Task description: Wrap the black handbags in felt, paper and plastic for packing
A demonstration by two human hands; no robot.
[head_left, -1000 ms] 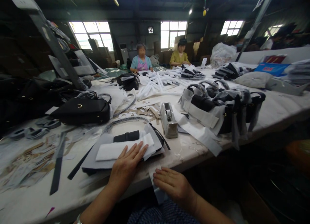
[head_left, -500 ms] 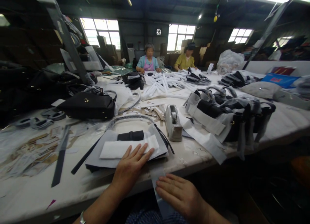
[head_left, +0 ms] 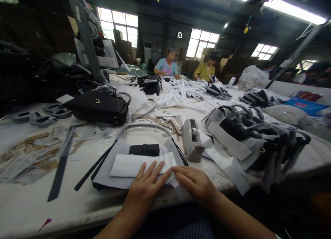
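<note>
A black handbag lies flat in front of me, covered by a grey translucent sheet (head_left: 106,168). Across it rests a folded white padding strip (head_left: 122,165), just below a black rolled tab (head_left: 144,150). My left hand (head_left: 144,185) presses on the padding, palm down with the fingers spread. At the bag's right front corner, my right hand (head_left: 198,185) has its fingers together on a translucent wrapping strip (head_left: 181,192), its fingertips meeting those of my left hand. The hand partly hides the strip. The bag's wrapped handle (head_left: 144,126) arches behind.
A tape dispenser (head_left: 193,142) stands right of the bag. Several wrapped bags (head_left: 248,135) crowd the right side. Another black handbag (head_left: 98,106) is at back left, near paper scraps (head_left: 33,156). Two people sit across the table, behind white rolls (head_left: 178,92).
My right hand has moved up and inward from the table edge to the bag, bringing the translucent strip onto it. My left hand still presses on the padding. The camera view has shifted and tilted.
</note>
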